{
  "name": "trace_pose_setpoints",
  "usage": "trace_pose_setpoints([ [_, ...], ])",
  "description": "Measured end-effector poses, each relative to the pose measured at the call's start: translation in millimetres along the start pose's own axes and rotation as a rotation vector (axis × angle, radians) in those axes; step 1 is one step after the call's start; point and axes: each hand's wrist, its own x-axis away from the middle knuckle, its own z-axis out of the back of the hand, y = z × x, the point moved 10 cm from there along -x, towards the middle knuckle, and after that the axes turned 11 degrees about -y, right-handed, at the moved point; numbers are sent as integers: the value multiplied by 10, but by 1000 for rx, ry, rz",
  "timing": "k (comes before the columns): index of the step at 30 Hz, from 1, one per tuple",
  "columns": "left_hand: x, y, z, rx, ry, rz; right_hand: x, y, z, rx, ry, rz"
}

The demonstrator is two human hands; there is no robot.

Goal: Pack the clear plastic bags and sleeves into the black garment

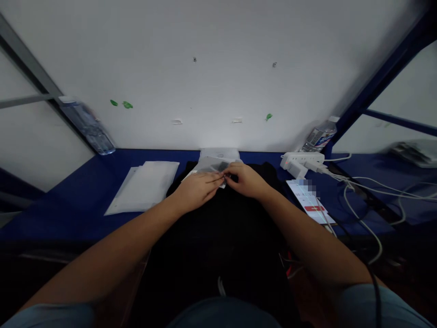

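Over a black cloth in front of me lies a clear plastic bag with a small dark patch on it. My left hand rests on the near side of this bag, its fingers stretched out flat and pointing right. My right hand comes in from the right with thumb and fingertips pinched on the bag's near edge, touching the left fingertips. What lies under the fingers is hidden.
White plastic sheets or bags lie on the blue table. At right are a power strip with plugs and cables, and a phone. Water bottles stand left and right, near the white wall.
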Motion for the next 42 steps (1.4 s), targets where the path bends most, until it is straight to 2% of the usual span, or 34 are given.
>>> trace_pose_setpoints([
  [4, 68, -80, 217, 57, 153, 66, 77, -261, 195, -43, 127, 174],
  [7, 70, -74, 249, 57, 169, 63, 99, -408, 168, -24, 123, 271],
  [12, 51, -64, 215, 53, 156, 55, 78, -469, 74, 122, 125, 275],
  [15, 58, -61, 218, 34, 169, 36, 54, -475, 29, 246, 84, 267],
  [19, 89, -88, 263, 45, 194, 32, 5, -358, 7, 355, 21, 218],
  [24, 126, -98, 372, 90, 268, 28, -30, -221, 28, 370, 23, 182],
  [29, 83, -88, 314, 71, 226, 46, -6, -283, 12, 347, 39, 205],
  [33, 123, -95, 366, 101, 265, 20, 2, -273, 37, 384, 53, 190],
  [38, 196, -164, 481, 135, 318, 25, -24, 34, 136, 433, 49, 60],
  [42, 202, -202, 470, 179, 316, 26, -11, 362, 218, 465, 61, -94],
])
